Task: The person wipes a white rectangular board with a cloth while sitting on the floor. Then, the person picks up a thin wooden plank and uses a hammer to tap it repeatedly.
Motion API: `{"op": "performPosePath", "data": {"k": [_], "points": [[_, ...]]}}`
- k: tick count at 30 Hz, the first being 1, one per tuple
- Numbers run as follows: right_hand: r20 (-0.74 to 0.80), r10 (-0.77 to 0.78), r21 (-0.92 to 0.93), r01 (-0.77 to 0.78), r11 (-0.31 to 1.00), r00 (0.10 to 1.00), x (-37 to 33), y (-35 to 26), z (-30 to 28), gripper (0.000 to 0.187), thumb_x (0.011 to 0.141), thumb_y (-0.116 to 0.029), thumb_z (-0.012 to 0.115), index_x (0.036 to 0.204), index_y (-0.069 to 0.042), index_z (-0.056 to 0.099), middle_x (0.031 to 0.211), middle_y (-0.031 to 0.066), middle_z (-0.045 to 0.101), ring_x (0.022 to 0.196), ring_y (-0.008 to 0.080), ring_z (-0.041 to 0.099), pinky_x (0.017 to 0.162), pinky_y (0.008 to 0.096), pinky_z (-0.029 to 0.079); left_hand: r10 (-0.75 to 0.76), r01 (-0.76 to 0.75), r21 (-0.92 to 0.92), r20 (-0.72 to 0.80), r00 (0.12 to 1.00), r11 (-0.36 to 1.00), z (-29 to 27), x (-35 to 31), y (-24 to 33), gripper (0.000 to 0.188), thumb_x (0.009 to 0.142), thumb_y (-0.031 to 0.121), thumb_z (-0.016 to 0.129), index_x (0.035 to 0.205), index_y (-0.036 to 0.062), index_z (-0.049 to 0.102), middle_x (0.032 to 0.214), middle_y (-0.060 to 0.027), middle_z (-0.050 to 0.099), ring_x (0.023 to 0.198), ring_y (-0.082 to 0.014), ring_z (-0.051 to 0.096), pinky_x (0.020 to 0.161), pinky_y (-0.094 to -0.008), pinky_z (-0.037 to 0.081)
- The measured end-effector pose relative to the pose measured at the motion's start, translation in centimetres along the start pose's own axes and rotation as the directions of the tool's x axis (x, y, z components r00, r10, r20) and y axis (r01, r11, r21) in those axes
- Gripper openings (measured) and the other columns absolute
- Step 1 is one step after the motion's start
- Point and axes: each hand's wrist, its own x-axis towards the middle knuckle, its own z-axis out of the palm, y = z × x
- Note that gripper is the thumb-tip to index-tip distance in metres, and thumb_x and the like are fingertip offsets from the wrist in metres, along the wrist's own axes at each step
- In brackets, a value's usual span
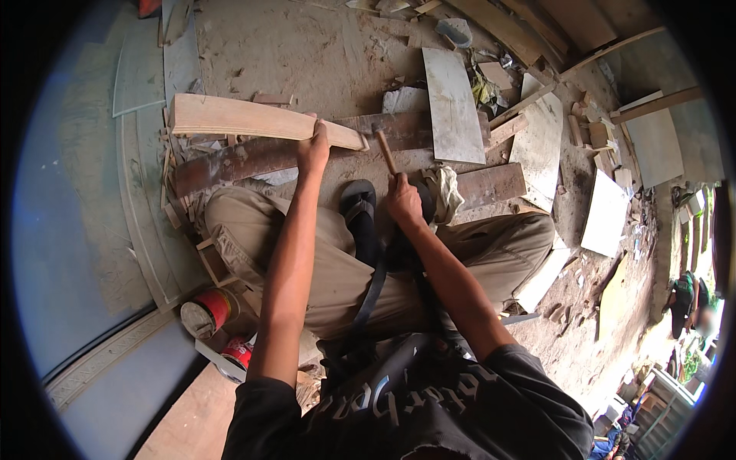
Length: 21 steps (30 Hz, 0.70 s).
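Note:
My left hand [313, 146] is closed around a long, pale, slightly curved wooden piece [238, 119], near its right end. The piece stretches away to the left, raised over a dark brown plank [222, 170] on the ground. In my right hand [403, 198] is a hammer [389, 157], gripped by its wooden handle. Its small dark head points away from me, just right of the wooden piece's end and apart from it. A crumpled whitish cloth [443, 193] lies beside my right hand, by my foot.
Pale flat boards [454, 106] and wood scraps lie about the dirt floor to the right. Red cans [205, 313] stand at my left, next to a large bluish panel [77, 207]. Timber [498, 31] leans at the far right. Another person [682, 303] is at the right edge.

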Motion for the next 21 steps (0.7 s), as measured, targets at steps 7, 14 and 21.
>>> {"op": "performPosePath", "data": {"k": [7, 14, 21], "points": [[-0.144, 0.01, 0.048, -0.004, 0.999, 0.989, -0.1, 0.9, -1.0, 0.03, 0.098, -0.033, 0.045, 0.104, -0.004, 0.047, 0.084, 0.0299, 0.063, 0.083, 0.0496, 0.061, 0.07, 0.0576, 0.047, -0.239, 0.272, -0.223, 0.167, 0.957, 0.936, -2.0, -0.3, 1.4, 0.037, 0.092, 0.023, 0.062, 0.125, 0.0136, 0.048, 0.128, -0.0007, 0.058, 0.123, -0.0192, 0.047, 0.095, -0.0563, 0.045], [-0.278, -0.053, -0.059, 0.038, 0.998, 0.959, 3.3, 4.7, 1.3, 0.035, 0.091, -0.019, 0.055, 0.118, 0.001, 0.047, 0.091, 0.0274, 0.065, 0.088, 0.0479, 0.062, 0.077, 0.0537, 0.049, -0.278, 0.35, -0.373, 0.233, 0.932, 0.86, -5.1, 0.7, 8.2, 0.026, 0.089, 0.021, 0.065, 0.111, 0.0183, 0.051, 0.125, -0.0061, 0.06, 0.119, -0.0224, 0.053, 0.09, -0.0512, 0.049], [-0.045, 0.127, 0.394, -0.099, 0.914, 0.991, 3.9, 5.0, -1.3, 0.034, 0.086, -0.027, 0.064, 0.089, 0.006, 0.059, 0.082, 0.0269, 0.065, 0.083, 0.0414, 0.065, 0.072, 0.0438, 0.049, -0.209, 0.283, -0.507, 0.199, 0.958, 0.814, -6.9, 1.1, 9.6, 0.025, 0.088, 0.02, 0.066, 0.109, 0.0189, 0.052, 0.125, -0.0097, 0.06, 0.12, -0.0278, 0.057, 0.088, -0.0517, 0.052]]}}
